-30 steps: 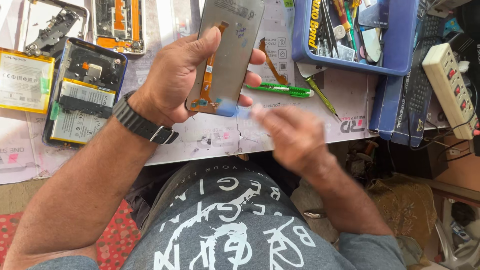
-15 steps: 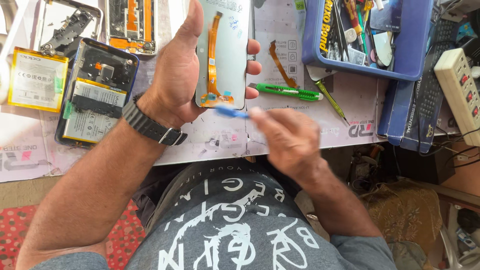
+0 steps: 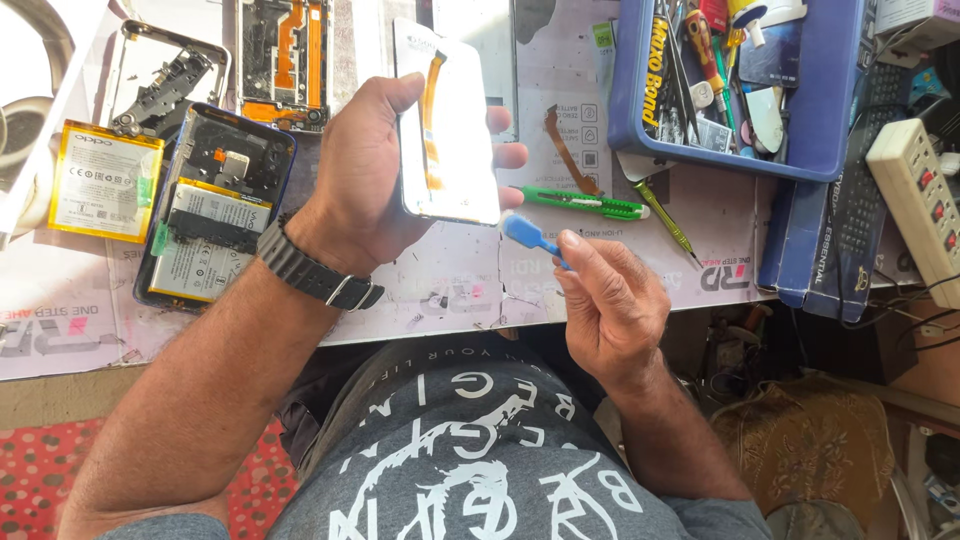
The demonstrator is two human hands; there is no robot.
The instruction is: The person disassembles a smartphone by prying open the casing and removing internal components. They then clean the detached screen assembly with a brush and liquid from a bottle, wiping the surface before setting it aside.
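Brush (image 3: 528,236) lifted off phone screen (image 3: 450,130), right fingers (image 3: 580,262) pinching it, left fingers (image 3: 505,155) gripping screen

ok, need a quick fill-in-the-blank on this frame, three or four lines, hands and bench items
1. The left hand holds a phone screen panel with an ____ ribbon cable running down its back.
2. The right hand holds a small brush whose head is ____.
3. The green utility knife lies on the bench just below the ____ tray.
4. A dark ____ sits on the left wrist.

Missing words: orange; blue; blue; watch
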